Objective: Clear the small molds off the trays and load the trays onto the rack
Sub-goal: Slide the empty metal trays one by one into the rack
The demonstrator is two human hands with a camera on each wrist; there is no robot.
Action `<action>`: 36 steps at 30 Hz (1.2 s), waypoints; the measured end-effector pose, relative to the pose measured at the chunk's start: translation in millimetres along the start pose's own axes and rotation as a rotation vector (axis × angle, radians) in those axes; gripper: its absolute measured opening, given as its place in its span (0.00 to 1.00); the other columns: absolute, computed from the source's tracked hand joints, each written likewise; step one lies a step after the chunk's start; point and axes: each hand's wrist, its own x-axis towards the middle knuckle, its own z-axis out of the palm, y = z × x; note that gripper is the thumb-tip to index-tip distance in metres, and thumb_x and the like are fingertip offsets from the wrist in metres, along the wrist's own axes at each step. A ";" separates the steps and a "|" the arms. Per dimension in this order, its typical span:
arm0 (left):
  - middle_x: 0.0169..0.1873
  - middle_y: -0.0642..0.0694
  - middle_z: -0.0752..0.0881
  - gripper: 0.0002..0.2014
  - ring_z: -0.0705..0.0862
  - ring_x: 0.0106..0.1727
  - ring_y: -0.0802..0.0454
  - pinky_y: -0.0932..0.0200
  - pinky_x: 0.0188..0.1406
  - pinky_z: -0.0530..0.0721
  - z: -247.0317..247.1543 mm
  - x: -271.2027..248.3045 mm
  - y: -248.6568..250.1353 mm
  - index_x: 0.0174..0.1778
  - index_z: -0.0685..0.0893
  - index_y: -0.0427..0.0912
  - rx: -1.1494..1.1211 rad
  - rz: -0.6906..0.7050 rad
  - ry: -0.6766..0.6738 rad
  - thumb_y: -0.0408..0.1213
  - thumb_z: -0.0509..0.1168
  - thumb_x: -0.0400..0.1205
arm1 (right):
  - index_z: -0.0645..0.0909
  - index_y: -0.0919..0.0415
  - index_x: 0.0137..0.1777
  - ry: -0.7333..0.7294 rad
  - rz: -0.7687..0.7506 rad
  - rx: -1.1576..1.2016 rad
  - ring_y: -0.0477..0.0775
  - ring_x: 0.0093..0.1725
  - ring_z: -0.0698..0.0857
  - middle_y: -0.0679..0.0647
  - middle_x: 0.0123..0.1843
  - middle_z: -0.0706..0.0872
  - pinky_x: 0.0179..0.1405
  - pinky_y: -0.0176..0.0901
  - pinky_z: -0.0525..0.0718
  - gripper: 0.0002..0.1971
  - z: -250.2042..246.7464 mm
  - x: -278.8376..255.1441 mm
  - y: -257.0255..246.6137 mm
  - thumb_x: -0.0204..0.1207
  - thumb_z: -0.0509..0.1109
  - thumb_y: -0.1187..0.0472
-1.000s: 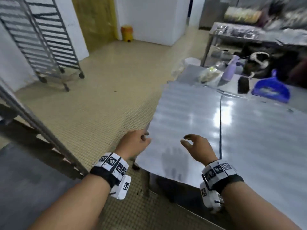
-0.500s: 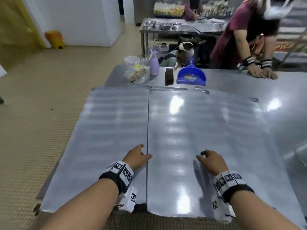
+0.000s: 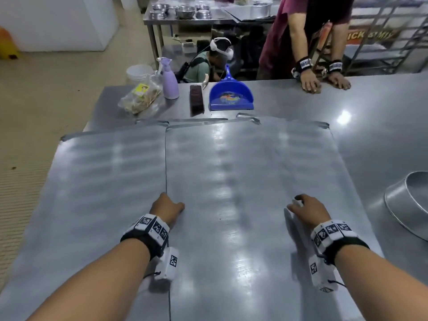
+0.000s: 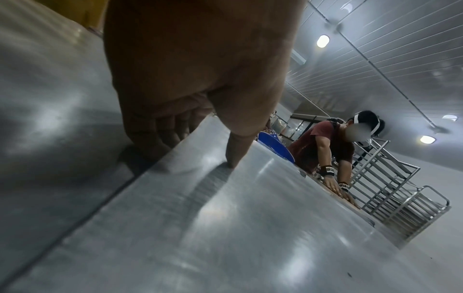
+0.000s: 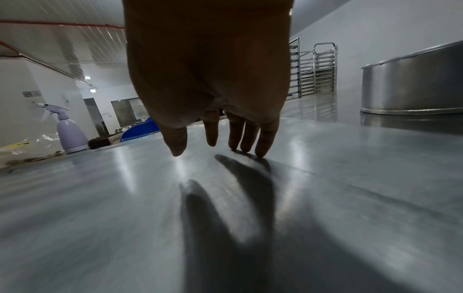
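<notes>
Two flat metal trays lie side by side on the steel table, their long edges meeting at a seam that runs away from the person: the left tray and the right tray. The left hand sits at that seam; in the wrist view its thumb presses on top of the right tray while its fingers curl down over the tray's left edge, so it grips that edge. The right hand rests near the right side of the same tray, fingers spread apart, some fingertips touching the surface, holding nothing. No small molds show on either tray. Far across the table stand a spray bottle, a brush and a blue dustpan. A round pan sits at the right. A rack stands far right, behind another person who leans on the table.
</notes>
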 end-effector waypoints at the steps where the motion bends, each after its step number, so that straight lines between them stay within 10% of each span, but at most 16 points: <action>1: 0.60 0.39 0.86 0.25 0.85 0.54 0.39 0.55 0.49 0.81 1.4 5.0 1.0 0.67 0.78 0.40 -0.004 -0.006 0.021 0.44 0.72 0.76 | 0.80 0.57 0.71 0.004 0.009 0.005 0.66 0.66 0.82 0.63 0.68 0.84 0.65 0.52 0.80 0.25 -1.7 7.3 -0.3 0.76 0.73 0.47; 15: 0.50 0.46 0.90 0.24 0.90 0.49 0.43 0.47 0.53 0.90 22.6 1.1 6.7 0.60 0.83 0.44 -0.305 -0.066 0.153 0.39 0.78 0.68 | 0.73 0.65 0.77 -0.044 -0.015 0.280 0.65 0.71 0.80 0.63 0.73 0.81 0.68 0.52 0.77 0.32 -17.6 70.7 5.9 0.74 0.76 0.56; 21: 0.49 0.40 0.92 0.21 0.92 0.50 0.38 0.35 0.58 0.89 46.2 -10.3 48.0 0.55 0.84 0.44 -0.466 0.016 0.179 0.32 0.77 0.65 | 0.80 0.61 0.67 -0.051 -0.052 0.402 0.57 0.52 0.82 0.56 0.59 0.87 0.54 0.41 0.74 0.22 -43.9 74.5 41.4 0.74 0.76 0.60; 30: 0.51 0.42 0.93 0.27 0.93 0.50 0.42 0.39 0.57 0.91 112.0 6.0 141.5 0.61 0.85 0.42 -0.479 0.167 0.023 0.35 0.75 0.64 | 0.77 0.67 0.73 0.075 0.029 0.467 0.64 0.66 0.83 0.60 0.66 0.85 0.57 0.41 0.72 0.26 -104.3 92.4 131.4 0.76 0.76 0.63; 36: 0.52 0.43 0.90 0.21 0.88 0.46 0.46 0.64 0.42 0.84 124.7 13.9 190.6 0.67 0.82 0.34 -0.261 0.232 -0.017 0.19 0.66 0.78 | 0.82 0.60 0.61 0.040 0.043 0.412 0.63 0.57 0.86 0.60 0.54 0.88 0.59 0.52 0.81 0.16 -116.7 110.1 161.3 0.74 0.75 0.64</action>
